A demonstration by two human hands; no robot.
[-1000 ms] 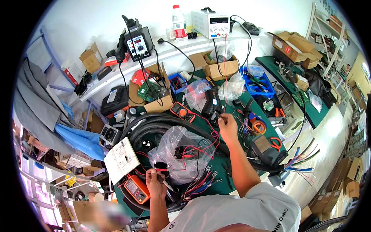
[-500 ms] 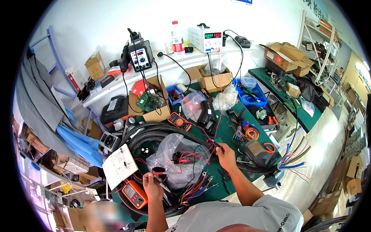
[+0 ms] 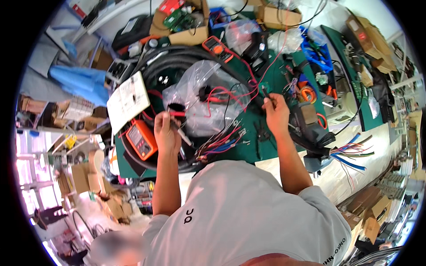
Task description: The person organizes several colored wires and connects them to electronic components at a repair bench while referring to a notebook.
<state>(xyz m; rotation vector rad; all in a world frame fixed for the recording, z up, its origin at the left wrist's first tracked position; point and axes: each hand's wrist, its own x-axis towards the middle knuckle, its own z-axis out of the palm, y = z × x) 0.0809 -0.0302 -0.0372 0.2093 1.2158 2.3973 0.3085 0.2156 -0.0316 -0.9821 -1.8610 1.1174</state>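
Hands point(image 3: 166, 131) amid wires point(image 3: 219, 144), near mat edge point(image 3: 248, 160)

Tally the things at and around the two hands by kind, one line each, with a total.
Hands: 2 (left hand, right hand)
Orange multimeters: 2 (one, another)
Clear plastic bag: 1
Red probe in the left hand: 1
White paper sheet: 1
Total: 7
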